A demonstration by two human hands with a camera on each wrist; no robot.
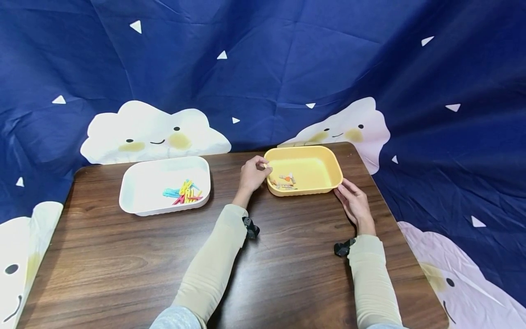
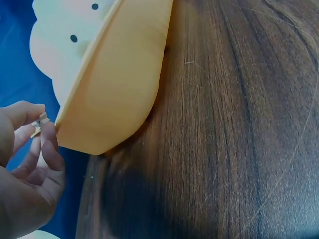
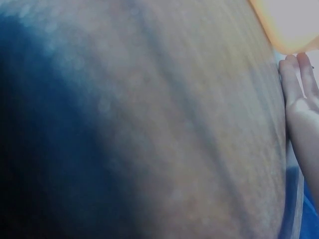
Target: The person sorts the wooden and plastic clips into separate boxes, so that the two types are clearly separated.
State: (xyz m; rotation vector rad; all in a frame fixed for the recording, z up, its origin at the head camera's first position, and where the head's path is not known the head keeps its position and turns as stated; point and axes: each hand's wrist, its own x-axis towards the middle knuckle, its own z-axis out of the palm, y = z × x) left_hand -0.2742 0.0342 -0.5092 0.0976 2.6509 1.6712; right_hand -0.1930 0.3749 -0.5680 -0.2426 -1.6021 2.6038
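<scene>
At the left rim of a yellow tub [image 1: 306,191], my left hand [image 1: 252,175] pinches a small pale clip [image 2: 42,121] between thumb and fingertips. The clip shows in the left wrist view, just outside the tub's wall. My right hand [image 1: 355,201] has its fingers extended to the front right corner of the tub, fingertips right at the rim. In the right wrist view those fingers [image 3: 291,79] lie nearly straight under the tub's edge. Several small pale clips [image 1: 283,186] and one with an orange part [image 1: 287,178] lie inside the tub, toward its front left.
A white tub [image 1: 139,183] stands at the left on the brown wooden table [image 1: 123,256]. Blue, yellow and red plastic clothespins [image 1: 186,193] are heaped in its front right part. Behind the table hangs a dark blue curtain [image 1: 263,68] with white clouds.
</scene>
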